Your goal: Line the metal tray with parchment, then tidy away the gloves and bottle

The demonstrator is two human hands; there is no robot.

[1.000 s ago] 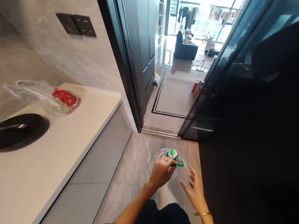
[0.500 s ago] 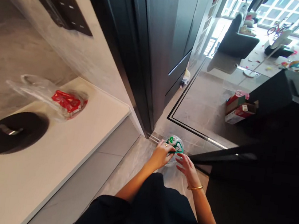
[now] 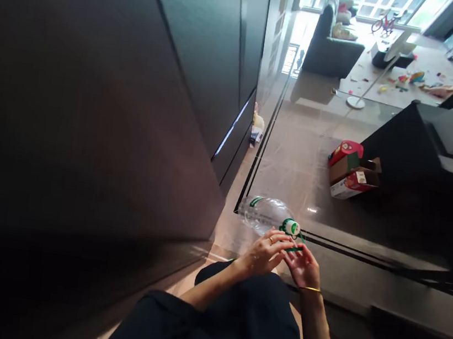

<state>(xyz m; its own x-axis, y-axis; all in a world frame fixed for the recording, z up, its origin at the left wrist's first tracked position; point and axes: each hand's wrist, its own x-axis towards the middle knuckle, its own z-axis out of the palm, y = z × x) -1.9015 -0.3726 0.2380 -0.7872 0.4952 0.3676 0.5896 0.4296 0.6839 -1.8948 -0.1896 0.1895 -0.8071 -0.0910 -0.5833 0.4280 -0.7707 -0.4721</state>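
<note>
A large clear plastic water bottle (image 3: 263, 213) lies tilted on its side in the air ahead of me, its bottom to the left. Its white and green cap (image 3: 291, 227) points right, toward me. From the neck extends a green carry handle (image 3: 294, 249). My left hand (image 3: 266, 254), with a ring on one finger, is closed on this handle from the left. At the handle's right end, my right hand (image 3: 304, 267) has its fingertips closed on it, palm partly up, a gold bracelet on the wrist.
A dark cabinet or door panel (image 3: 163, 144) rises close on my left. Open cartons (image 3: 353, 178) stand on the tiled floor (image 3: 291, 150) against a dark counter (image 3: 410, 138). Farther off are a sofa (image 3: 333, 55), a standing fan's base (image 3: 355, 102) and scattered toys (image 3: 416, 77).
I have moved forward past the door frame; the white countertop at left has gone from view. The bottle has swung from hanging below my hands to lying sideways, and my right hand has closed on its handle.
</note>
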